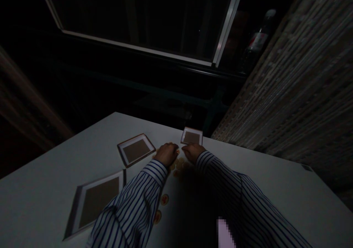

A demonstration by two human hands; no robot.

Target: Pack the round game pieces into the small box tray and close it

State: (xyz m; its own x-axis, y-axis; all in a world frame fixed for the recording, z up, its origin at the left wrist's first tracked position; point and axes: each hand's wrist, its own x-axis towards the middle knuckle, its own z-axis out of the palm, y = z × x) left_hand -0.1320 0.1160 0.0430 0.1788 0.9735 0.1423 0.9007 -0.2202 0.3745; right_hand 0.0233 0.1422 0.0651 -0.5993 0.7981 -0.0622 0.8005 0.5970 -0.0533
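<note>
On a white table (228, 160), my left hand (166, 154) is closed, its fingertips at a small round Chinese chess piece (178, 151). Facing it across a narrow gap, my right hand (193, 152) is curled with fingertips together; what it holds, if anything, is hidden. Below and between the hands lies a cluster of pale round pieces (179, 164), dim in the shadow. Two pieces with red characters lie nearer me: one piece (164, 199) beside my left sleeve, another piece (157, 216) partly covered by it.
A small rectangular frame (192, 137) lies just beyond my right hand. Left of my hands are a medium frame (135, 150) and a large frame (99, 200), partly behind my sleeve. A beaded curtain (289, 79) hangs at right, near a bottle (257, 40). The room is dark.
</note>
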